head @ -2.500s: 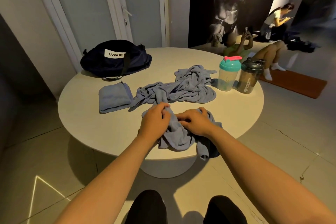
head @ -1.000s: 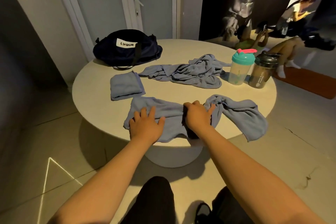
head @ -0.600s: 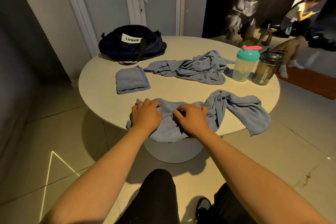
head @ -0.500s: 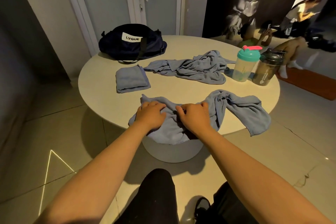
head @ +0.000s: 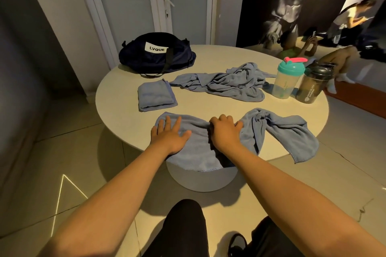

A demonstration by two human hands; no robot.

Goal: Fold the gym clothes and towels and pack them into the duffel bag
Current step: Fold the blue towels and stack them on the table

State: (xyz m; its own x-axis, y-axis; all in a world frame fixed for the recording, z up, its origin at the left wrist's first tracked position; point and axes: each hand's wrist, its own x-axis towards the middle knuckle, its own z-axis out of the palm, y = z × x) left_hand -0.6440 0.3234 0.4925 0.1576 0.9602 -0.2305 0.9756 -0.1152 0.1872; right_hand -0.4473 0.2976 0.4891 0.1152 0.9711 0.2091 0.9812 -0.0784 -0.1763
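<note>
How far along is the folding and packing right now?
Done: one folded towel lies near the duffel bag. In hand: the left hand presses flat on the near towel while the right hand grips its bunched middle; its right end is twisted. Left: the crumpled towel behind it is untouched, and all three cloths lie outside the bag.

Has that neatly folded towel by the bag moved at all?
No. The folded towel lies where it did before, just in front of the duffel bag on the table.
</note>
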